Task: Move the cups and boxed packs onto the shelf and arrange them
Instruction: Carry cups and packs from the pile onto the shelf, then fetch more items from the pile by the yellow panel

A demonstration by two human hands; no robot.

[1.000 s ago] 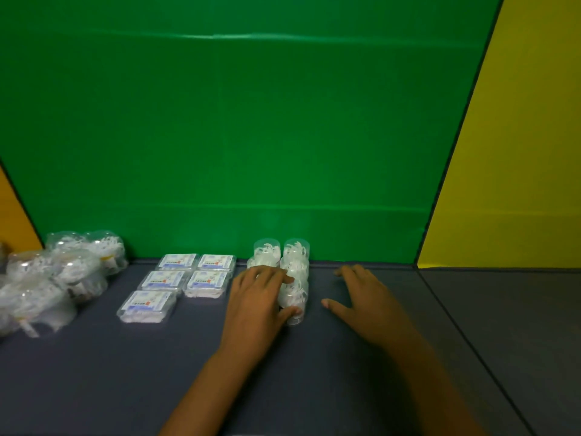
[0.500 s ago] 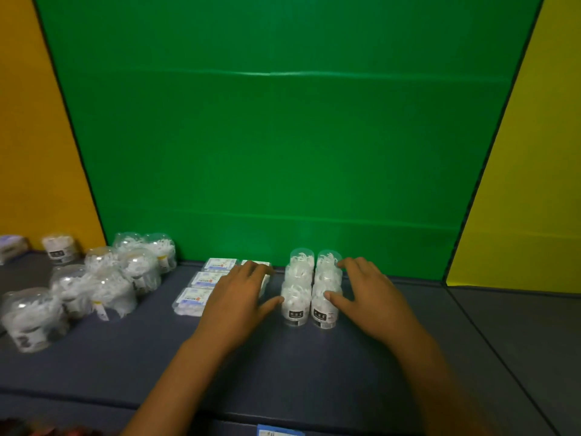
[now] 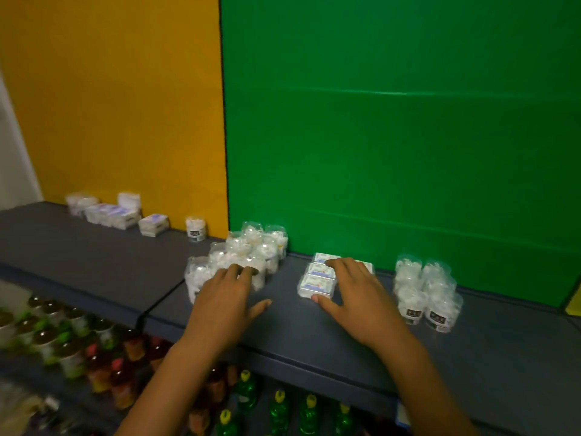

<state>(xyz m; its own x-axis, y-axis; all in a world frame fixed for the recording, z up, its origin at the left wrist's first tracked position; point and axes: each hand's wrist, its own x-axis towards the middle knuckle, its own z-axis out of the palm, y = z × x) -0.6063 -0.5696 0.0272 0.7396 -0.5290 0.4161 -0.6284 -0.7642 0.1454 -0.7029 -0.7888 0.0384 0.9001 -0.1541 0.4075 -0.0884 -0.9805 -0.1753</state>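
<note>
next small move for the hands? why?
Probably the left hand closes on a cup in the loose cluster and straightens it. Those cups sit bunched and uneven, while the right cups already form neat rows; the right hand rests on the boxes.

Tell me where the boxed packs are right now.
In the head view, the boxed packs lie on the shelf before the green wall, under the right hand, between two clusters of cups.

Clear glossy plastic cups [image 3: 424,291] and film-wrapped boxed packs [image 3: 316,283] sit on a matt dark-grey shelf [image 3: 94,265].
</note>
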